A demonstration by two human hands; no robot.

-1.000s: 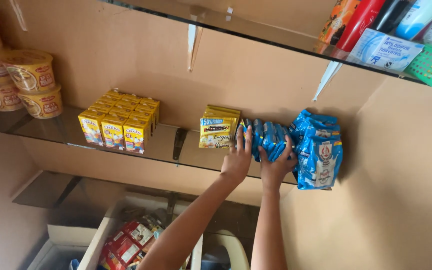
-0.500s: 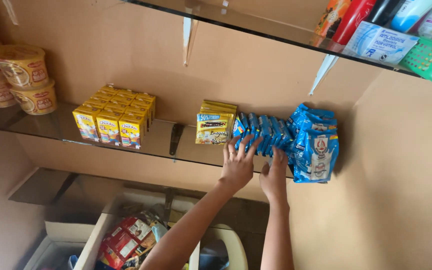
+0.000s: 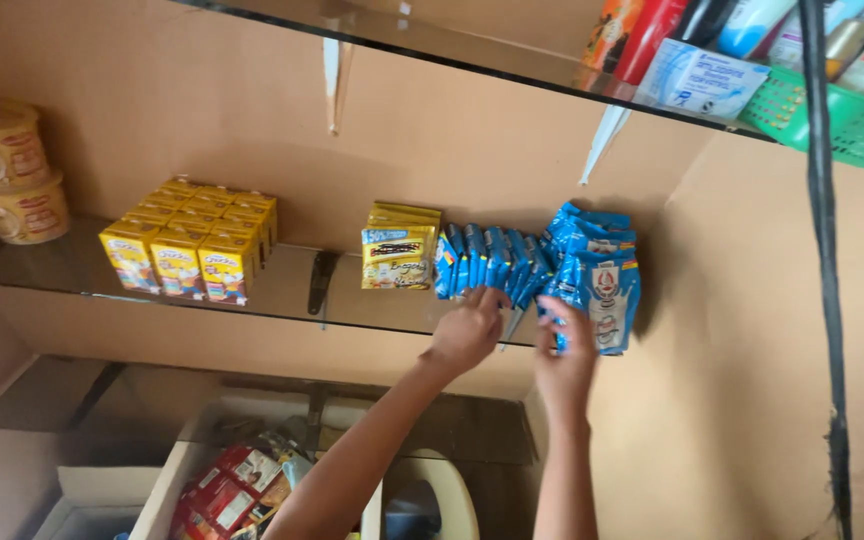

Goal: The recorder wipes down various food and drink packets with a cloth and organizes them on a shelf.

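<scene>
- Long clear glass shelf (image 3: 72, 270) is fixed to a tan wall, with a second glass shelf (image 3: 472, 60) above.
- Block of small yellow cartons (image 3: 192, 245) is set well left of the hands.
- Row of upright blue foil packets (image 3: 497, 258) is stood between a yellow packet stack (image 3: 400, 250) and larger blue pouches (image 3: 597, 275).
- Left hand (image 3: 467, 330) is curled at the row's lower edge, touching it; a firm grip cannot be told.
- Right hand (image 3: 564, 360) is raised, fingers loosely spread, against the larger pouches' lower left.
</scene>
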